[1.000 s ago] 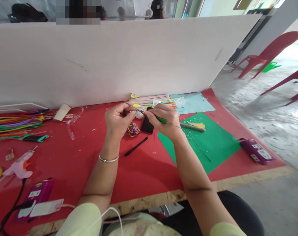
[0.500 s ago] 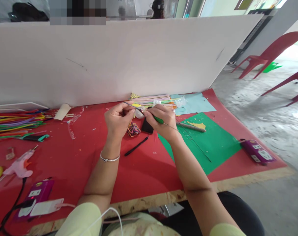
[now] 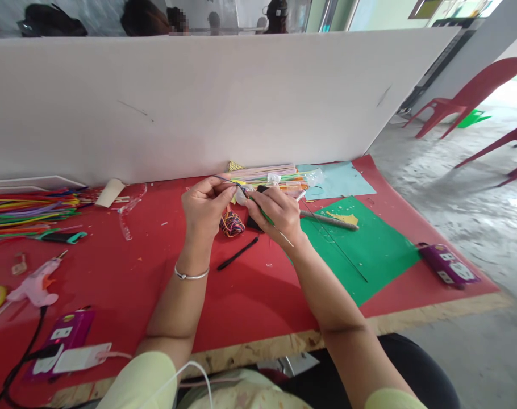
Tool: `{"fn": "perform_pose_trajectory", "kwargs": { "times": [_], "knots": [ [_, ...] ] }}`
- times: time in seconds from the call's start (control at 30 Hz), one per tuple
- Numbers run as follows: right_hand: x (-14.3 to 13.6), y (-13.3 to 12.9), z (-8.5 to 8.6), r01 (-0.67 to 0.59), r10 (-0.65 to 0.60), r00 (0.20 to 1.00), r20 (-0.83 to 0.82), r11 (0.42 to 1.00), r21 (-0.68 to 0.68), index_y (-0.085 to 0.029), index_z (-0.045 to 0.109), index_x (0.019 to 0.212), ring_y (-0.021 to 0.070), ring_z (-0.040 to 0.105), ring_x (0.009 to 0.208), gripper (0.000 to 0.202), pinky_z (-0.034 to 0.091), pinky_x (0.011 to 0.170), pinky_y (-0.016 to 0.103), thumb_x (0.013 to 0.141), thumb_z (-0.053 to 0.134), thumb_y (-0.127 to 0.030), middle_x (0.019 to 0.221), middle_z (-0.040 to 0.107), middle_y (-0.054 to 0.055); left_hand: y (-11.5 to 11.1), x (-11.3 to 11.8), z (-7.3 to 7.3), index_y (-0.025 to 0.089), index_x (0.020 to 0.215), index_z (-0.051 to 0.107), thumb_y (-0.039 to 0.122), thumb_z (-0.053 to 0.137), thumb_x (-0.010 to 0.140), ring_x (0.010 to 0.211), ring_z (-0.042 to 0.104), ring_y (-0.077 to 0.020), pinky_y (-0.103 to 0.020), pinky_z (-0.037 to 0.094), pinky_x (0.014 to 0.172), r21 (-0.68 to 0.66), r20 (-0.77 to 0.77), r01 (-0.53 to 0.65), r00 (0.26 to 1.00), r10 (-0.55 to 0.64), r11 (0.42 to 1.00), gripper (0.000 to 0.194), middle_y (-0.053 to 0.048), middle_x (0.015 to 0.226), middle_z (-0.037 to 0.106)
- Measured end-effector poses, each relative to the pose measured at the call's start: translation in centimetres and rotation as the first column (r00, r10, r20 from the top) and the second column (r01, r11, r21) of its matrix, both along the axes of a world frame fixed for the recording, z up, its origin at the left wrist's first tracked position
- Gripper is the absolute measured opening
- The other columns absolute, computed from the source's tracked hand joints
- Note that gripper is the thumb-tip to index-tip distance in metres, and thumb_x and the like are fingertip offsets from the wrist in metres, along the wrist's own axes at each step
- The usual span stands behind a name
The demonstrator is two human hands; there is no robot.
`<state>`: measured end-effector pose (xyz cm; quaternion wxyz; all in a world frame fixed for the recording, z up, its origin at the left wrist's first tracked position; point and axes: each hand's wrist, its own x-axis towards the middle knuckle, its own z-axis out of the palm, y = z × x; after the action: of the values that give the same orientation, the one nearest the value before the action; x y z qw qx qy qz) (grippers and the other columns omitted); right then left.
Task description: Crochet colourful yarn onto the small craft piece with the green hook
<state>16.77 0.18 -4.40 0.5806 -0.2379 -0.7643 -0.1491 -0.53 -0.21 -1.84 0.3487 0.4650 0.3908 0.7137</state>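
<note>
My left hand [image 3: 205,207] pinches a dark strand of yarn [image 3: 224,178] between thumb and fingers, over the back of the table. Close beside it, my right hand [image 3: 279,213] is closed around a crochet hook with a green grip [image 3: 265,216]; its thin metal end [image 3: 287,238] sticks out toward my wrist. The tip of the hook meets the yarn between my two hands, where the small worked piece is too fine to make out. Below my left fingers lies a multicoloured yarn ball [image 3: 232,224]. A black pen-like stick [image 3: 238,253] rests nearer to me.
A white board [image 3: 241,102] stands behind the red-covered table [image 3: 250,307]. To the right lie a green sheet [image 3: 369,250] and a purple power box [image 3: 449,264]. On the left are a pink glue gun [image 3: 37,282], coloured pipe cleaners [image 3: 28,210] and another power box [image 3: 73,329].
My right hand has shifted slightly left and turned, so the hook's rear end points more steeply down. The left hand stays nearly in place, still pinching the yarn.
</note>
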Motion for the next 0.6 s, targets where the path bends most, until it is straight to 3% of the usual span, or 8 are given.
{"fn": "perform_pose_trajectory", "kwargs": {
  "times": [0.1, 0.2, 0.33, 0.43, 0.5, 0.6],
  "knots": [
    [-0.4, -0.2, -0.4, -0.026, 0.023, 0.998, -0.052, 0.999, -0.045, -0.022, 0.081, 0.120, 0.0180, 0.077, 0.078, 0.018, 0.062, 0.072, 0.031, 0.105, 0.070, -0.025, 0.094, 0.082, 0.007, -0.4, 0.6, 0.6, 0.019, 0.088, 0.085, 0.022, 0.091, 0.062, 0.049, 0.052, -0.0066, -0.021, 0.039, 0.046, -0.037, 0.091, 0.042, 0.995, -0.038, 0.998, 0.027, 0.001, 0.067, 0.073],
    [-0.8, -0.4, -0.3, -0.147, 0.108, 0.971, -0.213, 0.973, -0.179, -0.021, 0.082, 0.115, 0.0182, 0.079, 0.083, 0.017, 0.064, 0.078, 0.031, 0.107, 0.069, -0.029, 0.097, 0.085, 0.008, -0.6, 0.9, 0.8, 0.018, 0.087, 0.084, 0.020, 0.091, 0.059, 0.043, 0.040, -0.0034, -0.020, 0.027, 0.041, -0.075, 0.176, 0.116, 0.979, -0.101, 0.990, 0.029, 0.002, 0.064, 0.071],
    [-1.1, -0.3, -0.1, -0.348, 0.172, 0.888, -0.427, 0.858, -0.377, -0.020, 0.080, 0.092, 0.0151, 0.077, 0.076, 0.027, 0.063, 0.076, 0.029, 0.108, 0.068, -0.038, 0.083, 0.081, 0.004, -0.8, 0.7, 0.9, 0.018, 0.090, 0.085, 0.017, 0.090, 0.058, 0.042, 0.036, -0.0020, -0.020, 0.022, 0.041, -0.095, 0.213, 0.176, 0.965, -0.153, 0.980, 0.032, 0.001, 0.066, 0.072],
    [-1.2, 0.0, -0.4, -0.418, 0.198, 0.856, -0.477, 0.809, -0.413, -0.020, 0.078, 0.088, 0.0142, 0.074, 0.074, 0.032, 0.062, 0.073, 0.028, 0.108, 0.067, -0.043, 0.080, 0.077, 0.002, -0.8, 0.7, 1.0, 0.017, 0.090, 0.085, 0.017, 0.090, 0.056, 0.043, 0.036, -0.0016, -0.019, 0.021, 0.041, -0.099, 0.232, 0.191, 0.959, -0.164, 0.977, 0.034, 0.000, 0.068, 0.074],
    [-1.4, 0.1, -0.8, -0.415, 0.211, 0.856, -0.472, 0.825, -0.384, -0.021, 0.077, 0.090, 0.0138, 0.073, 0.072, 0.030, 0.061, 0.072, 0.028, 0.108, 0.066, -0.042, 0.082, 0.076, 0.002, -0.8, 0.8, 1.1, 0.018, 0.089, 0.084, 0.017, 0.091, 0.055, 0.044, 0.035, -0.0013, -0.019, 0.020, 0.041, -0.107, 0.264, 0.207, 0.949, -0.173, 0.972, 0.034, 0.001, 0.068, 0.072],
    [-1.8, 0.0, -1.4, -0.324, 0.186, 0.888, -0.421, 0.902, -0.285, -0.021, 0.078, 0.095, 0.0148, 0.072, 0.073, 0.025, 0.060, 0.072, 0.029, 0.108, 0.066, -0.040, 0.083, 0.076, 0.003, -0.8, 1.2, 1.1, 0.018, 0.088, 0.084, 0.017, 0.094, 0.054, 0.044, 0.032, -0.0008, -0.018, 0.017, 0.041, -0.129, 0.333, 0.252, 0.922, -0.198, 0.959, 0.035, 0.005, 0.062, 0.065]
  ]
}}
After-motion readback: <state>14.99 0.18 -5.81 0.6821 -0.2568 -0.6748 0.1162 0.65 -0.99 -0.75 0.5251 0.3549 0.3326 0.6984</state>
